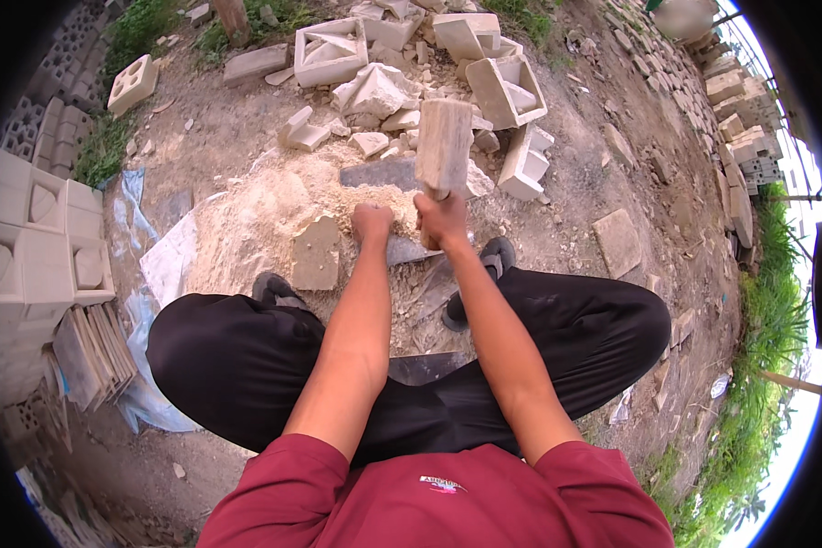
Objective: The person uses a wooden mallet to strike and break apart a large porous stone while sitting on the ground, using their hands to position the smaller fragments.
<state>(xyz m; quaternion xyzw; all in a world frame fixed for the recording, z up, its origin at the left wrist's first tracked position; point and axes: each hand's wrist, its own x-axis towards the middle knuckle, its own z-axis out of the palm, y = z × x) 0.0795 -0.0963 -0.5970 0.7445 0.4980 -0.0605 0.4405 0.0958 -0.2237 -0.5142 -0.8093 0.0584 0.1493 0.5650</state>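
Just past my shoes (496, 258), I see pale, boxy broken blocks (507, 91) crowding the dirt (603, 137) beyond loose, crumbly powder (263, 212), while my right hand (441, 222) grips a chunky wooden mallet (443, 142) between me and those blocks, and I can't tell if my curled left hand (372, 222), beside it, holds anything.

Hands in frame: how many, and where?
2. Right hand: wrapped around the handle of the wooden mallet. Left hand: beside it to the left, at the pale rubble powder; anything it grips is hidden. No others visible.
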